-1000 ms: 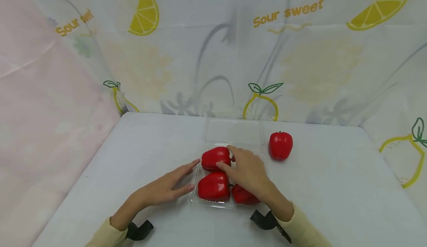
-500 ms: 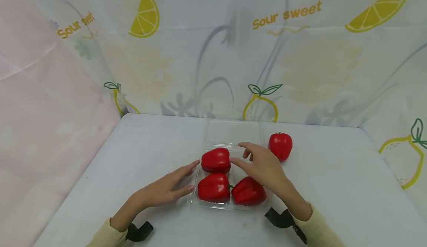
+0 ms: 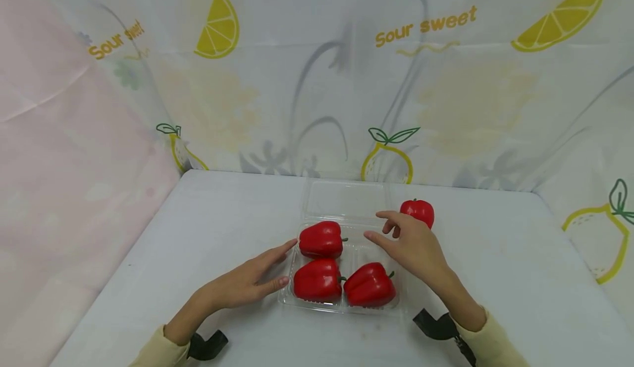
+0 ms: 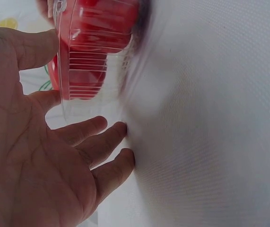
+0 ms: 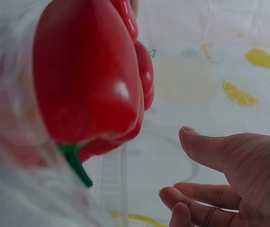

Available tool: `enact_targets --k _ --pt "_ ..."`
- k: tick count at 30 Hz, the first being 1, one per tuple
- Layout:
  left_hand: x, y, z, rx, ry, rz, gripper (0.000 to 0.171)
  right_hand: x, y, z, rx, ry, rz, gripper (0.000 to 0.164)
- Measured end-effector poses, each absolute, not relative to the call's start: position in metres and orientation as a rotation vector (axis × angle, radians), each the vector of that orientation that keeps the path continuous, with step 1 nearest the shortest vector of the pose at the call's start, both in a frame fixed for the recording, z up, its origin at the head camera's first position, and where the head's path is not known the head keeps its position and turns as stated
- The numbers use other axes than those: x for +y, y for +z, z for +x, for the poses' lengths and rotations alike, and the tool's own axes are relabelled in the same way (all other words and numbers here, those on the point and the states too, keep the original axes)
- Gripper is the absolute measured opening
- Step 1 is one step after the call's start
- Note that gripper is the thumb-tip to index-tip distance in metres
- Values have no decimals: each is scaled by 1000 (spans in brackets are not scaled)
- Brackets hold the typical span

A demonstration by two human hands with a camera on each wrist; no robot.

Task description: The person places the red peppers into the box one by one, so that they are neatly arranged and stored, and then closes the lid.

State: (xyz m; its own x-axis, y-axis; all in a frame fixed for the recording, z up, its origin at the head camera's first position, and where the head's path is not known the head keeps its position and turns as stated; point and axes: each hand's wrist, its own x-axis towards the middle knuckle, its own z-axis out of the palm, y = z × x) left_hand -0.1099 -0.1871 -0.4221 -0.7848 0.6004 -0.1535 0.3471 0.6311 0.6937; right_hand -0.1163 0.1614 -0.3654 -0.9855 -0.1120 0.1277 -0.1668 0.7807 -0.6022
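A clear plastic clamshell box [image 3: 353, 257] lies with its lid [image 3: 346, 199] folded back. Inside it are three red bell peppers: one at the far left [image 3: 321, 239], one at the near left [image 3: 317, 280] and one at the near right [image 3: 370, 285]. My left hand [image 3: 242, 279] is at the box's left side, thumb and fingertips right at the rim; the left wrist view shows its lower fingers spread on the table. Over the box's right edge, my right hand [image 3: 411, 246] holds nothing, thumb and fingers apart. It partly hides a fourth red bell pepper [image 3: 419, 212] outside the box.
The white table [image 3: 505, 279] runs back to a hanging cloth [image 3: 317, 81] printed with lemons. A pink cloth [image 3: 74, 152] hangs along the left side. Black straps with brackets [image 3: 436, 324] are on both wrists.
My right hand has let go of the far left pepper and moved right, toward the pepper outside the box. My left hand has stayed at the box's left rim.
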Motion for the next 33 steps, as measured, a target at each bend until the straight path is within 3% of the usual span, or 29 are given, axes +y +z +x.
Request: enact_targets --k 20,33 --pt "-187 -421 -109 2475 944 742 73 205 -375 -122 -2815 972 170 43" --pt "-187 -421 -110 2473 956 765 73 223 -378 -129 -2838 886 90 49"
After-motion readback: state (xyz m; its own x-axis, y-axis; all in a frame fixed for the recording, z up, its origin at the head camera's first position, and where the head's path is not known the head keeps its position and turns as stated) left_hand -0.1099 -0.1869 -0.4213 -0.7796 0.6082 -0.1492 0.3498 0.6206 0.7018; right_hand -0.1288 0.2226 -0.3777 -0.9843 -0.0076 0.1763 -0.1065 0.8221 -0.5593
